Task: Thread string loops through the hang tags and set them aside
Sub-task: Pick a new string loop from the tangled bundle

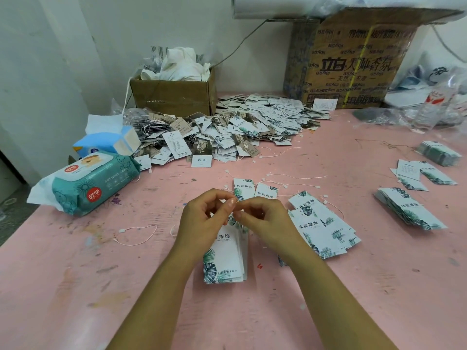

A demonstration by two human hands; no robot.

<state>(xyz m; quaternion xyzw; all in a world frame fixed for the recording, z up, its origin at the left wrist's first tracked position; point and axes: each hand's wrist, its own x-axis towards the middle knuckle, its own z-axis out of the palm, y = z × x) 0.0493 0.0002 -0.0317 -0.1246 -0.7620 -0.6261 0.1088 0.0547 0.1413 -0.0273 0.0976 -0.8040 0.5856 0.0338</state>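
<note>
Left hand (pixel 202 221) and right hand (pixel 267 223) both pinched a string (pixel 236 203) over the tag stack (pixel 226 261) toward the tabletop (pixel 101 286) front edge, likely steadying it for threading; strung pile (pixel 227 130) lay at back edge.

The pink tabletop (pixel 328 286) is scuffed and stained. At its left edge lies a teal pack of baby wipes (pixel 93 188), with a blue tissue pack (pixel 108 141) just behind. By the wall, a small cardboard box (pixel 174 97) holds white cloth (pixel 182 63). To the right stands a large printed carton (pixel 351 64), with crumpled plastic bags (pixel 429 97) beside it.
</note>
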